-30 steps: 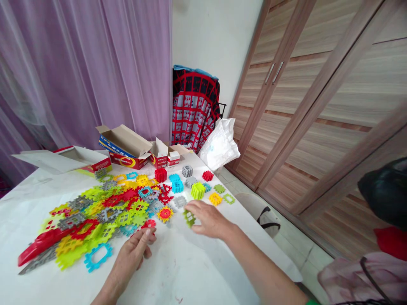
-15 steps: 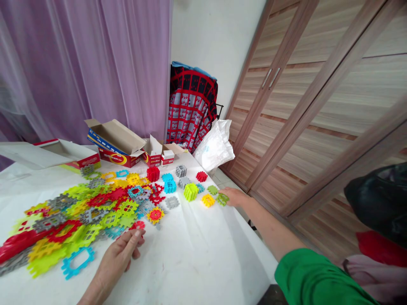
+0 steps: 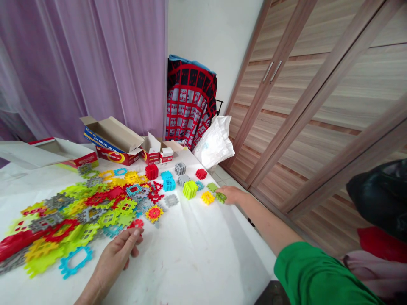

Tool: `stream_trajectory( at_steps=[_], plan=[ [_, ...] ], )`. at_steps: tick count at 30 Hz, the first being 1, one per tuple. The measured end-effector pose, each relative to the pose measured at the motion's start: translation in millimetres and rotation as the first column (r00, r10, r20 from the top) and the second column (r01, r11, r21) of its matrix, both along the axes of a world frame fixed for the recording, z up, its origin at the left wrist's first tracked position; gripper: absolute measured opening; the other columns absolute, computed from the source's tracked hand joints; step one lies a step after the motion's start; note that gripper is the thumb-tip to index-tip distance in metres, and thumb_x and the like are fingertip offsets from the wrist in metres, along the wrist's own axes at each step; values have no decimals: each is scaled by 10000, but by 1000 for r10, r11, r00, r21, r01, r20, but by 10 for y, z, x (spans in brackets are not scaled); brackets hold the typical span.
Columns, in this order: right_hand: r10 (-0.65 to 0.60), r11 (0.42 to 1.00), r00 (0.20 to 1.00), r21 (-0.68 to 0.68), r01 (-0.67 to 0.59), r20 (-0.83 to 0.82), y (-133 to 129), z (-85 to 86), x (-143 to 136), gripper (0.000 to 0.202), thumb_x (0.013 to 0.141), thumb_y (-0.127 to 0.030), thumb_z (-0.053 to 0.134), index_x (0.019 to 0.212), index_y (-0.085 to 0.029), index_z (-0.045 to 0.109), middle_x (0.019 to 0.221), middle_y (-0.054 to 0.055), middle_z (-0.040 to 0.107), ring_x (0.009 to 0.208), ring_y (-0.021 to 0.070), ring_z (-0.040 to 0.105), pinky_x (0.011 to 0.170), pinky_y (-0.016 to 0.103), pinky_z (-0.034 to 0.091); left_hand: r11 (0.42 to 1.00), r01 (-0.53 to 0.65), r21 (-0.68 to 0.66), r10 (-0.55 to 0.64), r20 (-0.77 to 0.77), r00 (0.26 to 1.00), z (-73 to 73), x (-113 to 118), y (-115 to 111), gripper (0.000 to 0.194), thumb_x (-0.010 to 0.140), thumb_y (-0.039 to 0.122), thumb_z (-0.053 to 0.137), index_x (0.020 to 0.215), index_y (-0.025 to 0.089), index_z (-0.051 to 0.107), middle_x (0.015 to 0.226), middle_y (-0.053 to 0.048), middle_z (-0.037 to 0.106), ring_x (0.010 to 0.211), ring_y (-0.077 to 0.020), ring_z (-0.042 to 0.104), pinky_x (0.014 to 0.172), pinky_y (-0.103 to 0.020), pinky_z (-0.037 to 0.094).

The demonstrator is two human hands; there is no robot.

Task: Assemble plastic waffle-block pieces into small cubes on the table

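Note:
At the table's right edge, my right hand (image 3: pixel 231 195) has its fingers closed on an olive-green notched building piece (image 3: pixel 220 197), which is low over the tabletop or on it. Beside it lie another green piece (image 3: pixel 212 187) and a yellow notched piece (image 3: pixel 207 197). My left hand (image 3: pixel 122 248) is closed, thumb against the curled fingers, by a red round piece (image 3: pixel 136 223). Whatever those fingers may pinch is hidden. To the left spreads a pile of interlocking plastic pieces (image 3: pixel 85 212). Stacked blocks, lime (image 3: pixel 190 189), blue (image 3: pixel 168 183) and red (image 3: pixel 151 171), stand mid-table.
Open cardboard boxes (image 3: pixel 111 135) line the table's back. A white bag (image 3: pixel 214 142) leans at the far right corner. The white-covered table (image 3: pixel 190 254) ends on the right, short of a wooden wardrobe (image 3: pixel 318 118). A purple curtain (image 3: pixel 95 63) hangs behind.
My right hand has shifted slightly with the olive-green piece, which now appears tilted. The left hand keeps its pose. The whole view has moved a little.

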State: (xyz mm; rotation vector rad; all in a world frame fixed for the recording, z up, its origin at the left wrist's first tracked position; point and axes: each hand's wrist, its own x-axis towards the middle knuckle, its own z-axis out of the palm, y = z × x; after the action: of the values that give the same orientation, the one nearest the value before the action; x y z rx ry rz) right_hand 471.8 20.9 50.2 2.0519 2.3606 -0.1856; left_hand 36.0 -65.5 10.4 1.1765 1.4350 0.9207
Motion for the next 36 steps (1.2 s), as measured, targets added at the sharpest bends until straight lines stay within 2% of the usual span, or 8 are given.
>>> stream_trajectory(
  at_steps=[7,14,19,30,36],
  plan=[
    [74,993,996,-97,-69,55,-20,20,-19,569,591,-57,677,1135,-223,670,1056,82,676,910,226,637,795,281,475,1000,8,8,-8,11,1000,59,6,-24,673,538,790,602,826,182,634,696,-40,654,512,-144,537,343,-218,348],
    [58,990,994,-134,-45,98,-8,3,-23,628,595,-36,666,1189,-236,634,1077,84,670,921,231,638,788,282,470,1000,27,1,-27,-6,1000,70,8,-21,671,541,794,599,821,185,629,662,-31,644,501,-137,520,351,-210,340],
    [47,985,991,-170,-26,122,23,-2,-21,604,594,-76,677,1176,-229,629,1076,79,671,932,227,632,795,270,464,999,37,-8,-37,-12,999,71,11,-10,679,530,803,593,818,188,620,682,-32,649,507,-136,524,352,-210,340],
    [40,991,990,-134,-21,138,-12,-8,-30,613,608,-54,663,1184,-261,628,1084,58,676,919,214,637,766,257,465,999,37,-6,-37,-16,999,91,19,-21,656,525,782,600,809,191,602,712,-29,644,516,-134,526,355,-212,342],
    [42,992,988,-125,-23,150,-26,-7,-54,617,609,-47,652,1193,-244,626,1078,54,677,896,197,638,753,240,454,999,41,-3,-41,-10,999,68,7,-18,660,525,779,601,821,189,608,710,-26,642,506,-129,522,353,-212,343]
  ],
)
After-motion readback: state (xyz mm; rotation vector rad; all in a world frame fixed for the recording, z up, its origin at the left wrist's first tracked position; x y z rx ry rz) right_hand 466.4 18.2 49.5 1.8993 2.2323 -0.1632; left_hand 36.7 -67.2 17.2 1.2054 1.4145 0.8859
